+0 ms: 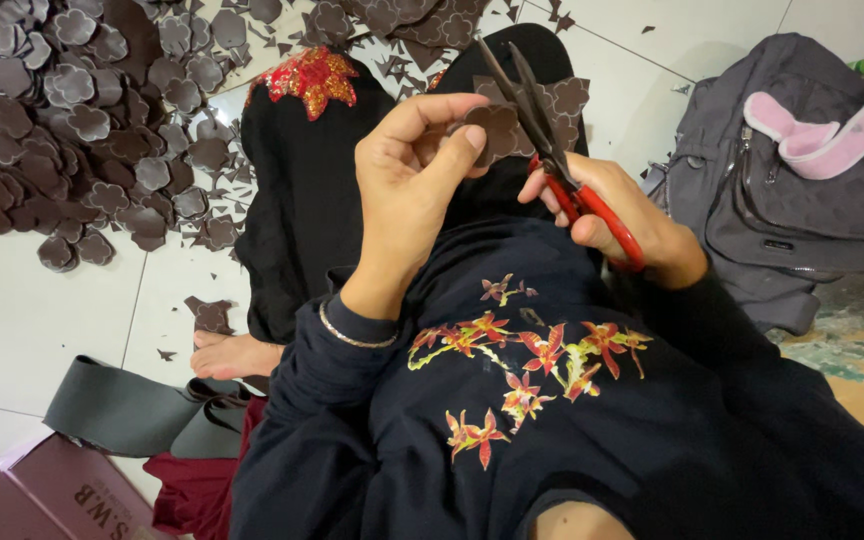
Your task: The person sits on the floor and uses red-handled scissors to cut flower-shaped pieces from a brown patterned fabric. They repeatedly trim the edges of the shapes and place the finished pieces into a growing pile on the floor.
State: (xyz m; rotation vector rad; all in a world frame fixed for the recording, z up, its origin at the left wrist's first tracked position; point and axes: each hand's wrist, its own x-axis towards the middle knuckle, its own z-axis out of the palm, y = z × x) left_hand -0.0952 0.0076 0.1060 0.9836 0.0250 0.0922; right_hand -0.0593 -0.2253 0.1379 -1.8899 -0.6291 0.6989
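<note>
Cutting is in hand: left hand (407, 165) pinches a dark brown flower-shaped foam piece (497, 130) above the lap, right hand (617, 215) grips red-handled scissors (552, 150), blades parted at its edge. Next, I judge, closing blades along the petal outline needs careful turning.

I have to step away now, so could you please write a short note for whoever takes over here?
Left hand: fingers pinch a brown flower-shaped piece.
Right hand: holds red-handled scissors, blades open at the piece.
Done: a big pile of cut flowers on the floor to the left, scraps around it.
Left: finishing this piece; brown sheet lies on the lap.
</note>
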